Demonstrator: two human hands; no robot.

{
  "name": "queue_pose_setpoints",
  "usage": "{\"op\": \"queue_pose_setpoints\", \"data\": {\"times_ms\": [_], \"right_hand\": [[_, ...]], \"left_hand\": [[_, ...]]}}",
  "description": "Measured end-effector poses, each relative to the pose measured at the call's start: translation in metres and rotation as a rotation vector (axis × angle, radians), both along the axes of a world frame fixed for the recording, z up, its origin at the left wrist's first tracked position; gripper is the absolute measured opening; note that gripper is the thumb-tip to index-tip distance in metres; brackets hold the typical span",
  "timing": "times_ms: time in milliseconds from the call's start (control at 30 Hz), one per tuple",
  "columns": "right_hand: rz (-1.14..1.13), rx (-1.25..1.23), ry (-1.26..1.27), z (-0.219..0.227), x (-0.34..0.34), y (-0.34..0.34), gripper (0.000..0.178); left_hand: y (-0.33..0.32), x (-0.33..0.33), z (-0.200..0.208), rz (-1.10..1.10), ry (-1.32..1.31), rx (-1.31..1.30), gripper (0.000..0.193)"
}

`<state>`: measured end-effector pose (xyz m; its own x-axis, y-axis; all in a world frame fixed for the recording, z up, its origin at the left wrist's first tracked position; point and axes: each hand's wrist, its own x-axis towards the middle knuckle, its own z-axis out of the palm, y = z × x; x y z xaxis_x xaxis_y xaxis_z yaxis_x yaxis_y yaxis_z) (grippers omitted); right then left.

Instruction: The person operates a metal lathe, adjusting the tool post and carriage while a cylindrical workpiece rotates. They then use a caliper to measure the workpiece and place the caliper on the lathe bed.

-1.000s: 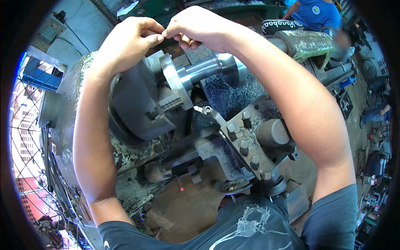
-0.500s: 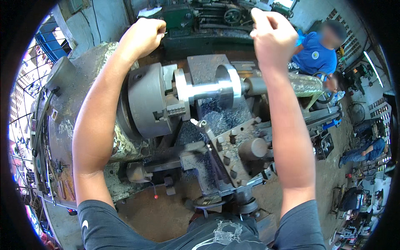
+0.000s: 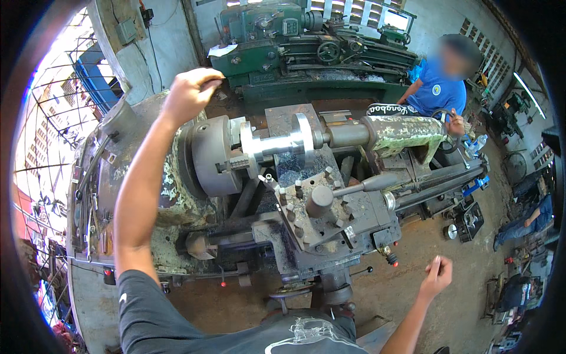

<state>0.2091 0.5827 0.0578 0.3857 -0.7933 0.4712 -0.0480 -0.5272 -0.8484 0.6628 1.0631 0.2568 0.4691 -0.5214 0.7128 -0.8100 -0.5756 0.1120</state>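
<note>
My left hand is raised above the lathe's headstock, beside the chuck. Its fingers curl toward the thumb; anything between them is too small to make out. Low on the right, past the carriage, my right hand is in the air with its fingers pressed together around something I cannot make out, if anything. A shiny spool-shaped metal workpiece with two flanges sits between the chuck jaws and the tailstock. Below it stands the tool post with its long lever, apart from both hands.
At the tailstock handwheel stands a person in a blue shirt, one hand on the wheel. A green lathe lines the back wall. A black tray lies on the floor at right, where another person stands farther off.
My right hand has dropped from above the tailstock to the lower right. My left hand has stayed raised by the headstock. The view has tilted up, showing more of the green lathe.
</note>
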Motion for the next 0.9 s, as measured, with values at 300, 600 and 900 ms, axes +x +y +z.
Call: {"op": "queue_pose_setpoints", "data": {"times_ms": [300,600,900], "right_hand": [[-0.256,1.592,0.213,-0.372,-0.274,0.041,0.012],[0.397,1.161,1.079,-0.384,-0.258,0.079,0.019],[0.411,0.882,1.005,-0.361,-0.181,-0.025,0.027]], "left_hand": [[0.152,-0.125,0.026,0.372,0.297,-0.146,0.021],[0.292,-0.236,0.004,0.616,0.451,-0.253,0.026],[0.324,-0.301,-0.075,0.885,0.590,-0.105,0.010]]}}
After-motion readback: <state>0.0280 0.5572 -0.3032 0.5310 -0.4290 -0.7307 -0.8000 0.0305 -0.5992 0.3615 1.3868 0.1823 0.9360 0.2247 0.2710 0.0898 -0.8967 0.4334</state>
